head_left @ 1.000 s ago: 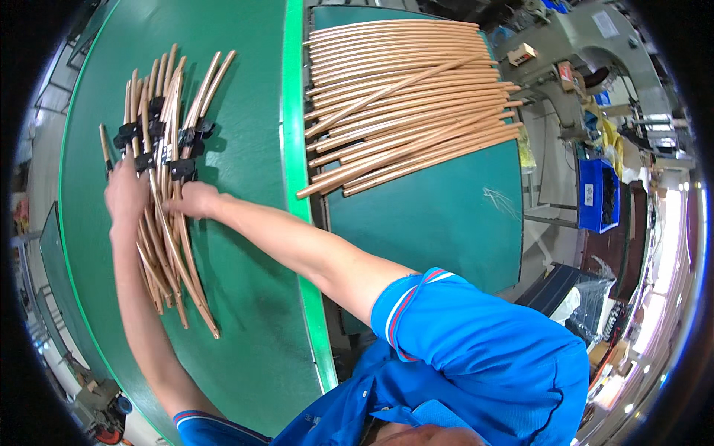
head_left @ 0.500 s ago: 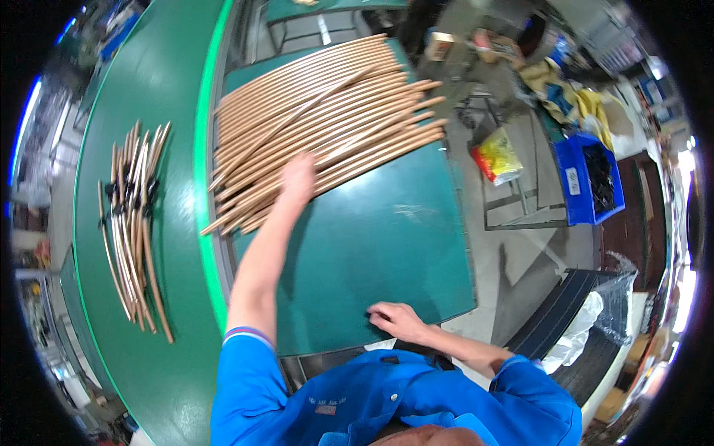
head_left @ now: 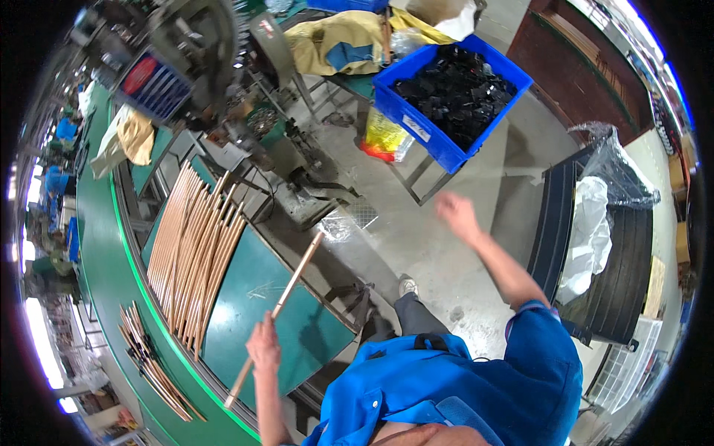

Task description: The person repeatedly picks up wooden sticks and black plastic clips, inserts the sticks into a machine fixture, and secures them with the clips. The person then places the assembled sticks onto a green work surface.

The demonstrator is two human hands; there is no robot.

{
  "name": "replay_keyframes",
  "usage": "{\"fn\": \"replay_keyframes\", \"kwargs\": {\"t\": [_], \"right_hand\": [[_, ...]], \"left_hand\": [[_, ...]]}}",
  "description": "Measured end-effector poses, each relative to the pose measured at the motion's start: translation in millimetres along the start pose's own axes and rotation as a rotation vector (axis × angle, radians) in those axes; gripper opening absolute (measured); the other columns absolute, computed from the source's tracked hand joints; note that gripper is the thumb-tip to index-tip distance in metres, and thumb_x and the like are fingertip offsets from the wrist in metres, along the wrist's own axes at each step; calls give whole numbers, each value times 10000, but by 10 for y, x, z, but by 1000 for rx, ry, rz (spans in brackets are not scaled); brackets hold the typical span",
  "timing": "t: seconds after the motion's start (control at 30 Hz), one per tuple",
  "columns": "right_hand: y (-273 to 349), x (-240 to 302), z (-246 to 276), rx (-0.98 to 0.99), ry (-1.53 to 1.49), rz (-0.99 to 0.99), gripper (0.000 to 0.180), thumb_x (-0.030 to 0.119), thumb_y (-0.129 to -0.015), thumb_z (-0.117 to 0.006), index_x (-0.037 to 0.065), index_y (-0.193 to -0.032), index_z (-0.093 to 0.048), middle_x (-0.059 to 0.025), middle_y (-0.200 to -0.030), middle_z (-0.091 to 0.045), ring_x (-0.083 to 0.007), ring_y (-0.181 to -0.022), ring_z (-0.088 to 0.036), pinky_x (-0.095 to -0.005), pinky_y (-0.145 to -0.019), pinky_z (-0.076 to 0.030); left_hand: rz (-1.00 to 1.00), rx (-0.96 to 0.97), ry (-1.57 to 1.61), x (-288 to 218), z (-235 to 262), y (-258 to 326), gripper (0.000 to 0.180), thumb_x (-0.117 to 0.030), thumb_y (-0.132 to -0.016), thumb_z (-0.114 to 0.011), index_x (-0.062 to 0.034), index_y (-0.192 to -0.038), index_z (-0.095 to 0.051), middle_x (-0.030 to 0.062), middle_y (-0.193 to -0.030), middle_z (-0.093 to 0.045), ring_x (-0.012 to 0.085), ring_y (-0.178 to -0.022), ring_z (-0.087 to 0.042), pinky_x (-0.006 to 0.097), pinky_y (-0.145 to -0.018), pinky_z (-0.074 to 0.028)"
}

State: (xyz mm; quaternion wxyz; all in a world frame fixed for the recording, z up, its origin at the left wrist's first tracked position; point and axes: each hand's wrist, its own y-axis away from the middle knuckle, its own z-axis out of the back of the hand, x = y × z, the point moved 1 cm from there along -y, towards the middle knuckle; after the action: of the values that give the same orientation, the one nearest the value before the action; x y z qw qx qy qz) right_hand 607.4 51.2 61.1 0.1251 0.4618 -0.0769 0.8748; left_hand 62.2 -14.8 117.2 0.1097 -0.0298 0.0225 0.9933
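Note:
My left hand (head_left: 264,346) is closed round a long, thin, light-brown rod (head_left: 296,276), gripping it below its middle. The rod slants over the green tabletop (head_left: 245,327), its upper end pointing away to the right. My right hand (head_left: 455,215) is held out over the grey floor, near a blue bin (head_left: 439,152) of small black plastic parts (head_left: 457,93). Motion smears its fingers, and no object shows in it. Many similar rods (head_left: 195,256) lie side by side on the table to the left, a few of them crossing the others.
On the green conveyor belt (head_left: 167,372) at the left lies a bundle of rods with black fittings (head_left: 145,355). A machine (head_left: 197,67) stands beyond the table. A yellow-and-red bag (head_left: 387,137) is beside the bin. Black panels (head_left: 554,215) with plastic wrap (head_left: 587,241) stand at the right.
The view has swung right toward the blue bin. My left hand has come off the row of rods with one rod in it. My right hand has left the table edge and stretched forward.

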Motion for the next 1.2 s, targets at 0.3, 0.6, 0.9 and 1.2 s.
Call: {"fn": "replay_keyframes", "kwargs": {"t": [0.3,0.6,0.9,1.2], "right_hand": [[-2510,-275,912,-276,494,124,219,85,-824,-568,99,-1020,-665,-120,-982,-679,-315,-931,-645,-423,-787,-513],[-3483,-617,858,499,1339,-52,364,166,-692,-728,108,-1048,-678,-155,-1130,-634,-322,-1069,-607,-424,-881,-511],[-3108,-160,949,-106,371,-77,279,238,-846,-681,40,-1042,-672,-80,-817,-693,-194,-690,-636,-309,-621,-482],[-3022,1506,-261,503,-218,256,214,131,-863,-647,17,-1043,-661,-18,-840,-647,-85,-768,-569,-239,-710,-462]], "left_hand": [[87,-58,390,-1273,57,-749,271,-211,-890,-648,-169,-1156,-676,76,-700,-553,237,-584,-564,367,-558,-473],[-5,-202,500,-1175,-86,-1910,278,-212,-876,-661,-157,-1149,-665,75,-674,-525,248,-574,-565,373,-506,-457],[84,-282,562,-1098,254,-2379,212,-185,-875,-650,-147,-1083,-670,61,-667,-545,242,-573,-579,362,-503,-457],[82,-240,534,-1318,577,-2634,173,-206,-861,-638,-145,-1016,-687,68,-669,-584,266,-580,-602,376,-503,-474]]}}
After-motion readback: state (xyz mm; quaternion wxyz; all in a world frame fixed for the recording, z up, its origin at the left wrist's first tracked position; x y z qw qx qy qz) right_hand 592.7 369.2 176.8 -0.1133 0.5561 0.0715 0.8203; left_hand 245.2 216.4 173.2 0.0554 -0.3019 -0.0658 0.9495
